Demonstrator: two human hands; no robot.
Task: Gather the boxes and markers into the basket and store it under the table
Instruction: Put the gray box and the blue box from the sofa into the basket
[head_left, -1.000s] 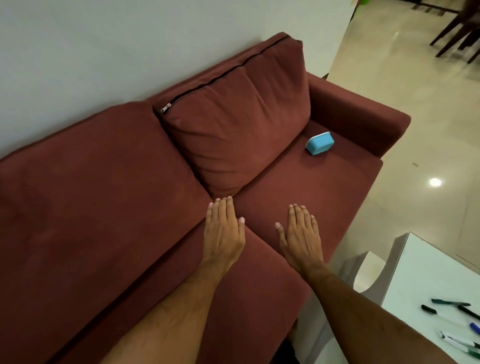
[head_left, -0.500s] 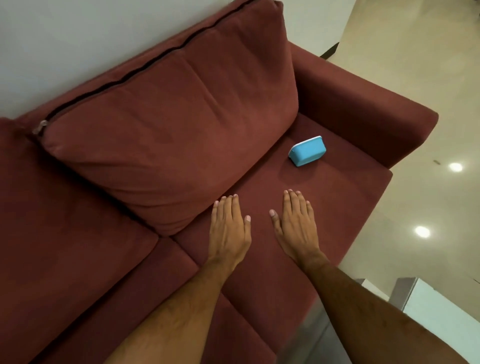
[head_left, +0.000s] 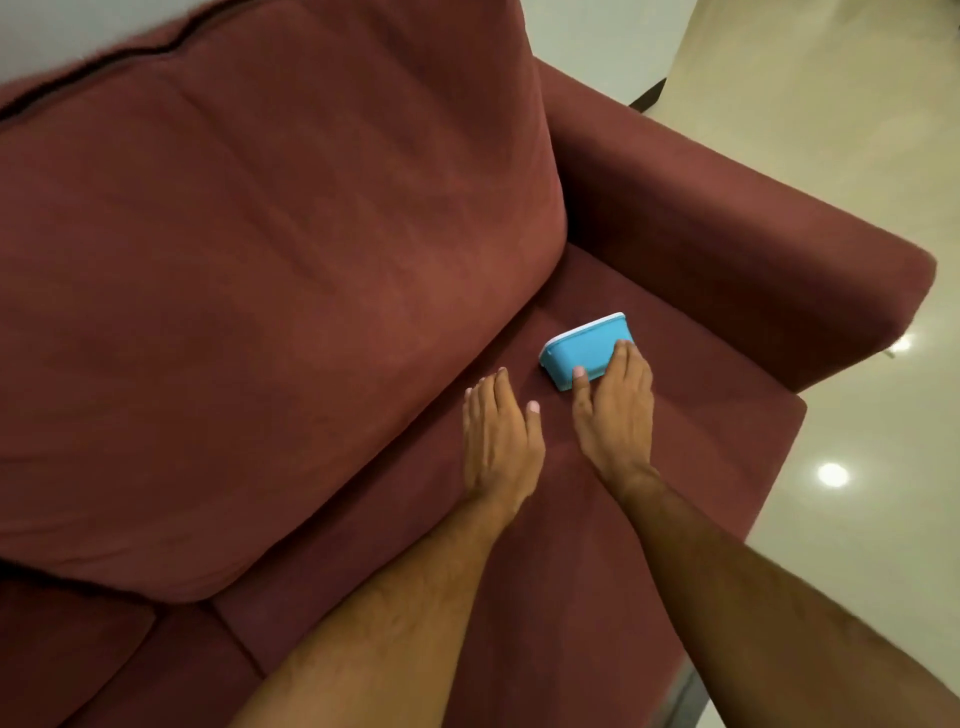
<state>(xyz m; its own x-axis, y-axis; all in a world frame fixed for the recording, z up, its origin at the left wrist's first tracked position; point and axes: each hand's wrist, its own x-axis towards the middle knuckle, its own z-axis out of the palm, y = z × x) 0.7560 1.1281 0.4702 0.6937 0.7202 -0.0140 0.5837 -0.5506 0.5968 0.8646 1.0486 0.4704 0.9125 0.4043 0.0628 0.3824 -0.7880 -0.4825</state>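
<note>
The blue box (head_left: 584, 353) lies on the sofa (head_left: 675, 467) seat near the right armrest, gripped by the right hand (head_left: 615, 400); the left hand (head_left: 498, 431) is held flat and empty beside it. No basket or markers are seen, so nearly everything remains
</note>
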